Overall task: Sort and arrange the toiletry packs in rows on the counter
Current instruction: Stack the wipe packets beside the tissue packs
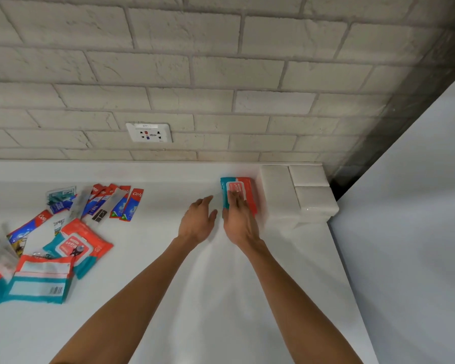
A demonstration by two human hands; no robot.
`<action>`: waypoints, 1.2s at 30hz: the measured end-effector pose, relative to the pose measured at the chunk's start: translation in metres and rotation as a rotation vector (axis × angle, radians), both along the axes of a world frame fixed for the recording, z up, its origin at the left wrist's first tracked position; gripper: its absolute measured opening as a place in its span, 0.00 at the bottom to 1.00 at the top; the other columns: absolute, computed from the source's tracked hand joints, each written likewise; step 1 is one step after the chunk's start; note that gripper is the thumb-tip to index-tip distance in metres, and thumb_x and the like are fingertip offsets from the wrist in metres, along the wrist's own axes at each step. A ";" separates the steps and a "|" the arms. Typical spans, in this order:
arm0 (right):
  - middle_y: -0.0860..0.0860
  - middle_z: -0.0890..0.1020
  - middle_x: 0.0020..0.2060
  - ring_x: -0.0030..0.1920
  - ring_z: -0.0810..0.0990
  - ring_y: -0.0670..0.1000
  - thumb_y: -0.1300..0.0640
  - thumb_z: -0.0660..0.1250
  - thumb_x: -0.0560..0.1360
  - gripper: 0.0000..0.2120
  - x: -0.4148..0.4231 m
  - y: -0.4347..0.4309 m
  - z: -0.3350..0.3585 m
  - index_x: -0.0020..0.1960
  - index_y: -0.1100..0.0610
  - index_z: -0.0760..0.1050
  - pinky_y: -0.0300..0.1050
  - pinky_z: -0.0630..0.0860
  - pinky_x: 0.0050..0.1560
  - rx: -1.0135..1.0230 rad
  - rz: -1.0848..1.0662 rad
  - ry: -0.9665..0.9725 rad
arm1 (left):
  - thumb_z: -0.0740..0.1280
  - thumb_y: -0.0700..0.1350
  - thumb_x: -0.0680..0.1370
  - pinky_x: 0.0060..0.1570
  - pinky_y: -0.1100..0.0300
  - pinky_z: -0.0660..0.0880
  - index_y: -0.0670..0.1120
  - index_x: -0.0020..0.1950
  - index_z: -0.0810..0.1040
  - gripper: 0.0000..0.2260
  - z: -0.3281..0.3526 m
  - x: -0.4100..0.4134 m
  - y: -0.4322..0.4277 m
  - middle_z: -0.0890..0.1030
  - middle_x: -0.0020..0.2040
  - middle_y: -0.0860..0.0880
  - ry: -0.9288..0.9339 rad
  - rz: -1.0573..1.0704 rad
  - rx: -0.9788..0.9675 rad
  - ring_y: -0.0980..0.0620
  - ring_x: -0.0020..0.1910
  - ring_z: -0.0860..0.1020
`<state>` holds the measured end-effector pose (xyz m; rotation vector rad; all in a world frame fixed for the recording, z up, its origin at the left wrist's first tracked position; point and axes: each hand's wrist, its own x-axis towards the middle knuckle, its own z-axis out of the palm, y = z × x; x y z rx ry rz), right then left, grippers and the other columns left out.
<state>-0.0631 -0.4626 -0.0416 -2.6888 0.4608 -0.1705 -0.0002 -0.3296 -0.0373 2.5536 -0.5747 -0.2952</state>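
Observation:
A teal and red wipes pack [243,185] lies flat at the back right of the white counter [221,298], close to the wall. My right hand [238,219] rests on it with straight fingers pressing its top. My left hand [199,219] hovers open just left of the pack, apart from it. Two more wipes packs [76,245] [41,281] lie at the left. Several red and blue toothpaste sachets [121,203] fan out behind them, mixed with other small sachets [59,199].
A stack of white tile-like blocks [297,195] stands right of the pack in the back corner. A wall socket [149,132] sits in the brick wall. The counter's right edge [352,285] runs diagonally beside a white panel.

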 end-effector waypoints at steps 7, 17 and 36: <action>0.53 0.64 0.83 0.83 0.60 0.54 0.48 0.59 0.88 0.27 -0.020 0.092 0.001 0.84 0.55 0.59 0.49 0.64 0.79 0.138 -0.005 0.039 | 0.63 0.52 0.85 0.66 0.49 0.76 0.49 0.77 0.72 0.20 0.012 -0.014 0.101 0.76 0.73 0.46 -0.081 -0.014 -0.051 0.44 0.70 0.76; 0.50 0.73 0.78 0.77 0.73 0.52 0.47 0.59 0.87 0.24 -0.033 0.244 0.005 0.82 0.51 0.64 0.48 0.69 0.76 0.286 -0.087 0.106 | 0.64 0.53 0.84 0.68 0.46 0.74 0.51 0.74 0.74 0.19 0.019 -0.006 0.265 0.75 0.74 0.48 -0.016 0.112 0.005 0.44 0.72 0.73; 0.53 0.75 0.70 0.72 0.73 0.56 0.37 0.68 0.80 0.30 0.067 0.375 -0.013 0.75 0.52 0.68 0.54 0.77 0.67 0.232 -0.054 0.323 | 0.69 0.58 0.80 0.38 0.59 0.79 0.47 0.75 0.71 0.26 -0.012 0.084 0.410 0.80 0.63 0.44 0.234 0.235 0.189 0.45 0.52 0.82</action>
